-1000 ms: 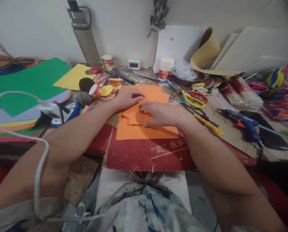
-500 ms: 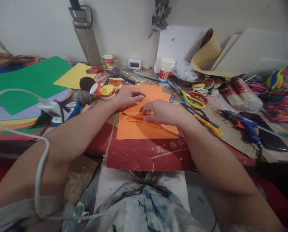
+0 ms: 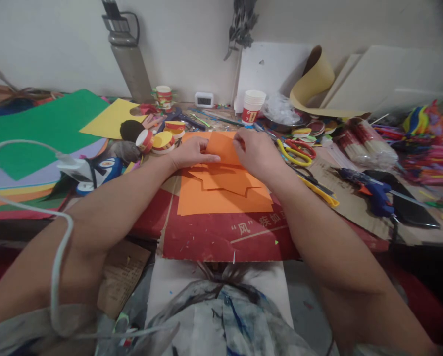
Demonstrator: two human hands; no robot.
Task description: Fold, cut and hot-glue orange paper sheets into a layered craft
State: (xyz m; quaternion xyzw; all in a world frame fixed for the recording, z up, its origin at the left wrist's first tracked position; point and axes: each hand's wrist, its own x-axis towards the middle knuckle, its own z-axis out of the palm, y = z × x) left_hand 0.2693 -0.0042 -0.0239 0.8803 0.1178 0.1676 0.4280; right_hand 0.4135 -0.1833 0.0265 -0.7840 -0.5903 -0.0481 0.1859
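In front of me a small piece of orange paper is tilted up between my hands. My left hand has it by the left edge, the thumb stretched across its lower corner. At the right edge the bent fingers of my right hand pinch the same piece. Below it, other orange pieces with angular cut edges lie over a large orange sheet. That sheet rests on a red printed board at the table's front edge.
Paper cups, yellow-handled scissors, a cutter knife and a blue glue gun stand or lie around. Coloured sheets spread to the left. A white cable crosses before my left arm.
My right hand has moved up and away from me, raising the small orange paper from the pile. My left hand has come slightly nearer and now grips its left edge.
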